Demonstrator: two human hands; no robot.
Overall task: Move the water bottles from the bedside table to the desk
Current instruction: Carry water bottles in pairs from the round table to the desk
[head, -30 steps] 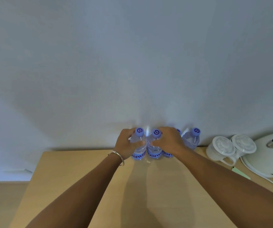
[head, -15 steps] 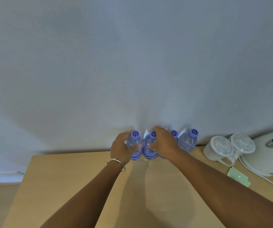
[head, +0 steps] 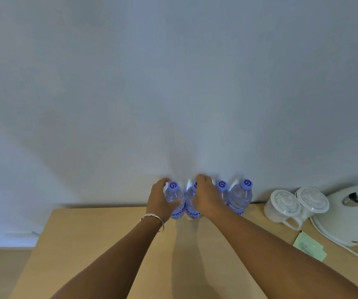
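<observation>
Water bottles, four of them, are lined up in a row at the back edge of the desk, right against the wall. Your left hand is wrapped around the leftmost bottle, fingers curled behind it and thumb across the front. Your right hand is curled over the second bottle, gripping it near the shoulder, and it covers most of the third bottle, so only that one's cap really shows. The fourth bottle stands upright on its own just beside your right hand. All visible caps are purple-blue. You've got a bracelet on your left wrist. Off to the right on the desk are two white lidded cups, a white kettle and a pale green card.
</observation>
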